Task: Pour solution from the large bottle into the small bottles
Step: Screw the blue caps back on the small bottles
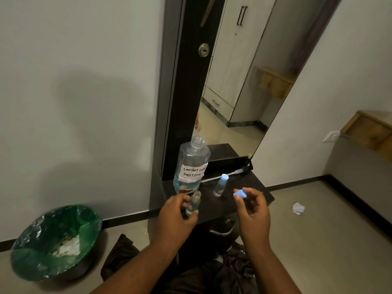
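A large clear bottle (pixel 191 166) with a handwritten "contact lens solution" label stands uncapped at the back left of a small dark table (pixel 250 187), holding bluish liquid low down. My left hand (pixel 176 211) grips a small clear bottle (pixel 193 203), uncapped and upright over the table's front. My right hand (pixel 251 205) pinches a light blue cap (pixel 240 194) between thumb and fingers. A second small bottle (pixel 220 186) with a blue cap stands on the table behind, between my hands.
A tall mirror (pixel 237 81) in a dark frame rises behind the table. A bin lined with green plastic (pixel 57 240) sits on the floor to the left. A crumpled paper (pixel 298 208) lies on the floor to the right. A white tube (pixel 214 177) lies behind the bottles.
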